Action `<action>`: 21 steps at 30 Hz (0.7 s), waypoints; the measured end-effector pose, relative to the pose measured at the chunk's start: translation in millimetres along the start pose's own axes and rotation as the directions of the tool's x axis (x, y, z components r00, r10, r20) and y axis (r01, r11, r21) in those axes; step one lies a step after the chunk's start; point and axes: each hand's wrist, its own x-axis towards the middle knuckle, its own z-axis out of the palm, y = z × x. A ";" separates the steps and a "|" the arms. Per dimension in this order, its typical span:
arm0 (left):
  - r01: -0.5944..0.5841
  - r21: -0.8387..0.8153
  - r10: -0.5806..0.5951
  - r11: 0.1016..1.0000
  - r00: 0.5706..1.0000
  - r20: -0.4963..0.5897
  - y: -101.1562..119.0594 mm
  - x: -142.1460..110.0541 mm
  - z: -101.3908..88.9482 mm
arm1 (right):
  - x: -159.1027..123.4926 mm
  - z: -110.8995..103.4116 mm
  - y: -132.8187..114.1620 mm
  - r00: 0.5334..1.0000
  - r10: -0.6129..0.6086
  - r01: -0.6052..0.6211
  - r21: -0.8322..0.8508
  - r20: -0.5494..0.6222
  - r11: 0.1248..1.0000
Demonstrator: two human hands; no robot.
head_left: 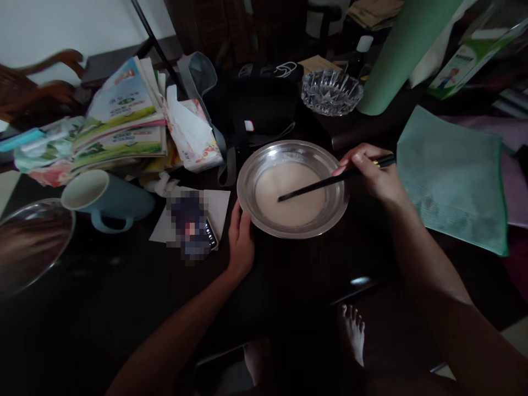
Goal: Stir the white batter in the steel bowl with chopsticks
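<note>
A shiny metal bowl (330, 165) stands on the dark table, with pale whitish liquid (291, 193) in it. My right hand (373, 173) is closed in a pinch on black chopsticks (319, 186); their tips dip into the liquid near the bowl's middle. At the bowl's left rim rests my left hand (240, 236), fingers together and pressed against the outside of the bowl.
A blue mug (108, 199) and a phone (193, 225) on white paper lie to the left. Books (121, 118) are stacked behind them. A glass ashtray (331, 92), a green roll (398, 55) and a green cloth (454, 176) sit behind and to the right. A glass bowl (28, 245) is at far left.
</note>
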 end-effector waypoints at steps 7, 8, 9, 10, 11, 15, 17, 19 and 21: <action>0.009 0.002 -0.009 1.000 1.000 -0.010 0.6 -0.2 1.2 | 4.8 -6.3 2.6 0.962 -0.072 0.082 0.030 -0.264 0.996; 0.009 0.007 -0.009 1.000 1.000 -0.010 1.3 -0.3 1.2 | 4.0 -5.5 2.2 0.973 -0.052 0.064 0.049 -0.225 0.997; 0.009 0.012 -0.009 1.000 1.000 -0.011 2.1 -0.3 1.2 | 2.8 -4.1 1.5 0.987 -0.029 0.038 0.059 -0.159 0.998; 0.008 0.019 -0.008 1.000 1.000 -0.011 3.0 -0.3 1.1 | 1.4 -2.6 0.7 0.996 -0.012 0.017 0.049 -0.085 0.999; 0.007 0.025 -0.007 1.000 1.000 -0.011 3.8 -0.4 1.1 | 0.2 -1.2 -0.1 1.000 -0.012 0.012 0.017 -0.024 1.000; 0.004 0.025 -0.004 1.000 1.000 -0.006 5.4 -0.6 1.5 | 1.5 -2.3 0.8 0.994 -0.077 0.068 -0.127 -0.072 0.990; 0.009 0.008 -0.009 1.000 1.000 -0.002 4.7 -0.8 1.8 | 4.6 -5.5 3.4 0.971 -0.101 0.088 -0.070 -0.215 0.994; 0.015 -0.005 -0.015 1.000 1.000 -0.001 3.6 -0.9 1.9 | 6.1 -7.3 5.1 0.954 -0.093 0.103 0.019 -0.284 0.995; 0.016 -0.013 -0.016 1.000 1.000 -0.004 2.3 -0.9 1.8 | 4.6 -6.2 4.6 0.974 -0.054 0.071 0.066 -0.221 0.995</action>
